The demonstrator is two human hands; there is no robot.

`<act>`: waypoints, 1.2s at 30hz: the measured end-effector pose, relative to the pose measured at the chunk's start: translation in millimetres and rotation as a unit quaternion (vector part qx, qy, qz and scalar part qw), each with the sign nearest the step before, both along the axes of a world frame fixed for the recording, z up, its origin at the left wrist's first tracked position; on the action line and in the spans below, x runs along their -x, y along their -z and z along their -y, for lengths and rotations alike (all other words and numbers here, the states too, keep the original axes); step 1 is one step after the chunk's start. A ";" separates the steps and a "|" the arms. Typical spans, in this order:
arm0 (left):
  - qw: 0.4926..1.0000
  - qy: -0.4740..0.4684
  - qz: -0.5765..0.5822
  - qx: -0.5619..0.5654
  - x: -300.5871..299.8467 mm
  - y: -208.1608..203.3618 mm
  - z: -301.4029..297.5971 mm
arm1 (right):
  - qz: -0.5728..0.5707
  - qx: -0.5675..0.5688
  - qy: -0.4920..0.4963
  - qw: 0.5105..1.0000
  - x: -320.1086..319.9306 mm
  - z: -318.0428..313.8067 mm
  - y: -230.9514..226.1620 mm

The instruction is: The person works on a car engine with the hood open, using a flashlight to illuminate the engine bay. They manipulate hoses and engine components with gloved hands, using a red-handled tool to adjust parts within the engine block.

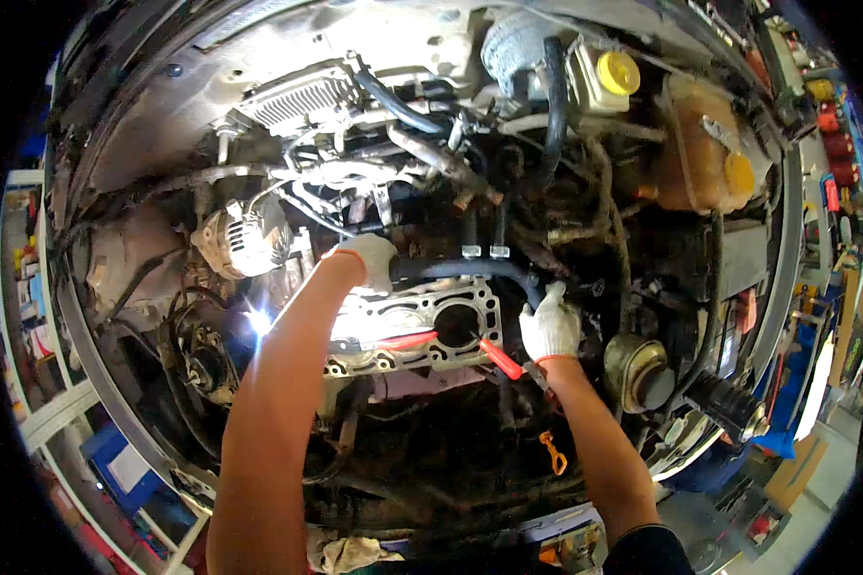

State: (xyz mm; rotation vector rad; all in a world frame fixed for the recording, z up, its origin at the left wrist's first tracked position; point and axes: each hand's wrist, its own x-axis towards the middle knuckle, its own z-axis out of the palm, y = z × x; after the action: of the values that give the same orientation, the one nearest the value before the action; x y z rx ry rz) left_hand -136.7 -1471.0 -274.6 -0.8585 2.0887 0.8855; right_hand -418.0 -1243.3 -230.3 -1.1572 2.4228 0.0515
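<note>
A black rubber hose (460,269) runs across the far edge of the bare engine block (490,311). At its left end is my left hand (372,261), in a white knit glove, closed on it; the fingertips are mostly hidden. Where the hose bends down on the right, my right hand (550,326), gloved too, grips it with thumb and fingers. Pliers with red handles (501,358) lie across the block's near right corner, below the right hand. One red handle reaches over the block's top face, beside an open round cylinder bore (457,326).
An alternator (244,240) sits left of the block, near a bright lamp (261,322). Loose wiring and pipes crowd the far side. A reservoir with a yellow cap (619,73) and an amber tank (702,144) stand far right. An orange hook-shaped piece (552,453) lies nearer me.
</note>
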 end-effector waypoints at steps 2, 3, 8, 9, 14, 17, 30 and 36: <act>0.999 -0.025 -0.027 0.024 15.8 -23.1 -13.6 | 0.015 -0.026 0.015 0.999 6.9 -2.3 -4.6; 0.998 -0.039 -0.037 0.036 12.5 -27.0 -18.2 | 0.017 -0.032 0.006 0.999 7.5 -2.0 -8.9; 0.991 -0.095 -0.056 0.080 0.9 -18.8 -28.1 | 0.062 -0.045 -0.022 0.997 11.5 7.2 -7.9; 0.986 -0.104 -0.076 0.106 0.8 -19.5 -32.1 | 0.082 -0.096 -0.017 0.992 13.0 15.1 -19.4; 0.990 -0.041 0.001 0.134 13.7 -26.4 -35.4 | 0.095 -0.057 -0.014 0.994 17.1 19.6 -32.5; 0.986 -0.066 0.001 0.153 16.0 -32.9 -36.8 | 0.099 -0.061 -0.009 0.993 20.5 26.3 -36.7; 0.950 -0.238 -0.134 0.149 -5.8 -64.8 -74.0 | 0.087 0.028 0.023 0.995 24.2 14.2 -9.5; 0.854 -0.234 -0.252 0.391 -6.8 -36.6 -111.9 | 0.027 0.109 0.069 0.991 18.9 1.5 1.3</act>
State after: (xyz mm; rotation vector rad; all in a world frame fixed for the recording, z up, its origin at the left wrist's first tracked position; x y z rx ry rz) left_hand -129.9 -1359.1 -238.0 -1.7704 2.8247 0.4823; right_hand -436.9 -1244.8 -231.6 -1.0627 2.5009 -0.2903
